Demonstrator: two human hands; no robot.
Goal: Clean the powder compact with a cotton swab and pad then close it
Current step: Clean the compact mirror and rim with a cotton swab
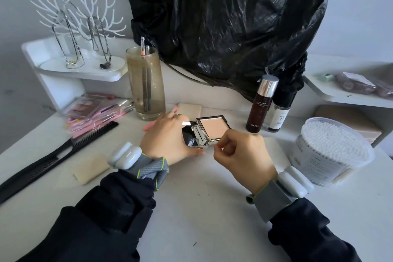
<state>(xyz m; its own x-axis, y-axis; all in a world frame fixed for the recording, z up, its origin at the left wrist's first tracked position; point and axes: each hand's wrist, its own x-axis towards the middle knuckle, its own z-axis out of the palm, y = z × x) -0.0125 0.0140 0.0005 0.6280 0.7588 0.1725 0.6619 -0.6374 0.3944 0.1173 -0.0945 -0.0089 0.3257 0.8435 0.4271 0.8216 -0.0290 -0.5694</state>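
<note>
A: Scanning from the left, we pass the black comb [53,153] and the tan pad [91,168] lying flat on the white table [202,208], untouched for now. Then our left hand [170,138] comes in.

B: And that hand is the anchor. Its fingers are wrapped around the mirrored lid half of the powder compact [207,132], thumb along the near edge, clamped firmly on it. We also make out a thin white stick poking out between the top fingers; what it is, we cannot tell.

A: The compact lies open in the middle of the table, mirror side left, pressed powder pan to the right. How do we think it handles?

B: Light and rigid, we'd judge, but slick, since that shiny metal casing offers little grip. The hinge is the weak spot, and the powder cake looks brittle. So we hold by the frame edges, never the pan.

A: Moving right, our right hand [240,155] sits at the near right corner of the pan.

B: Fingers curled together, thumb and forefinger pinched on a cotton swab [214,144], its tip reaching the frame near the hinge. The compact touches both hands, lodged between them.

A: And far right, the tub of swabs [331,151] stands well apart.
</note>
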